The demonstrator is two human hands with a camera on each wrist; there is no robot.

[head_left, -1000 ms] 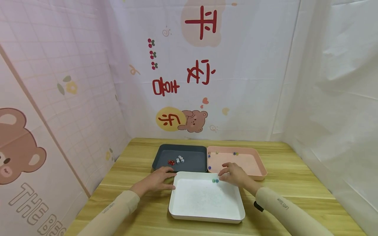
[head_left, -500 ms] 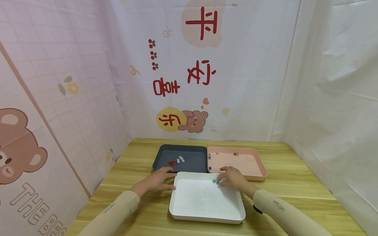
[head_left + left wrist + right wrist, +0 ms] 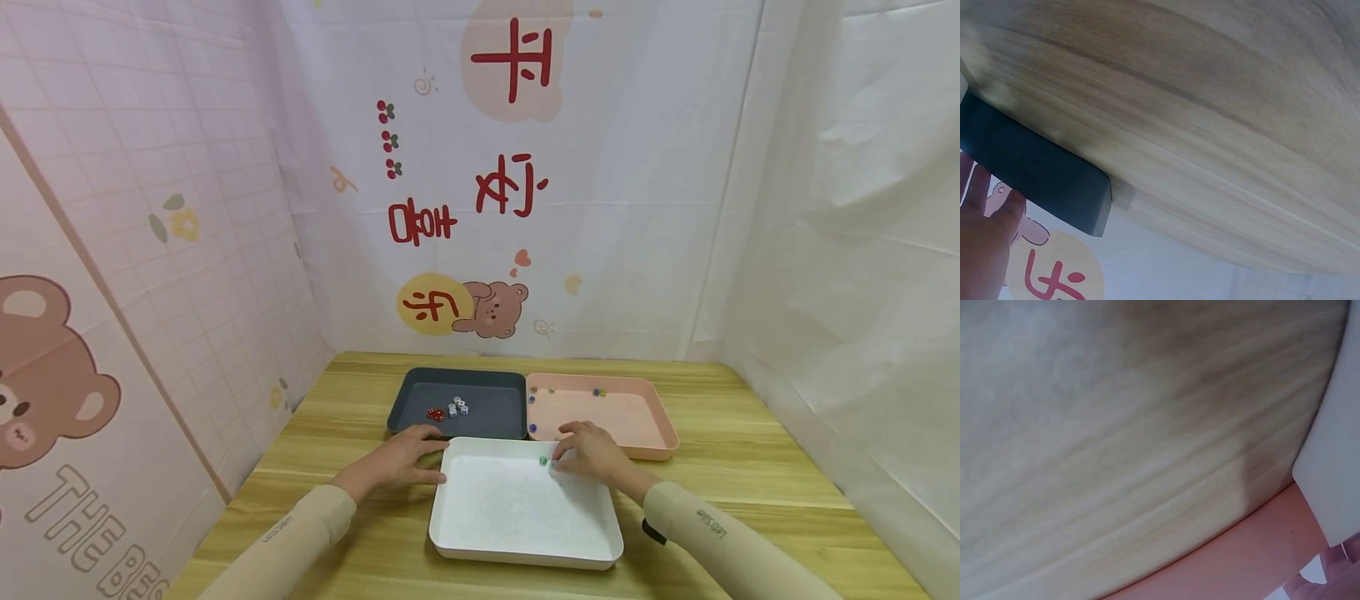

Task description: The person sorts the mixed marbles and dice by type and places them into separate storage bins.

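Observation:
A white tray (image 3: 525, 521) lies at the near middle of the table. At its left rim rests my left hand (image 3: 401, 458), with fingers spread and holding nothing. My right hand (image 3: 596, 454) reaches over the tray's far right corner. Its thumb and forefinger pinch a small blue glass marble (image 3: 553, 464), mostly hidden by the fingertips. Just left of it, a green marble (image 3: 543, 460) lies on the tray floor. In the left wrist view, the fingers (image 3: 1007, 215) show beside the dark tray's wall. Only a bit of the right hand shows in the right wrist view.
Behind the white tray stand a dark grey tray (image 3: 495, 408) with red dice (image 3: 436, 413) and white dice (image 3: 458, 407), and a pink tray (image 3: 630, 417) with several marbles (image 3: 532, 427). Printed cloth (image 3: 615, 208) hangs around the wooden table (image 3: 720, 467).
My right hand has lowered slightly toward the near left, and its fingertips have closed around the blue marble, which now sits a little apart from the green one. The left hand stays put.

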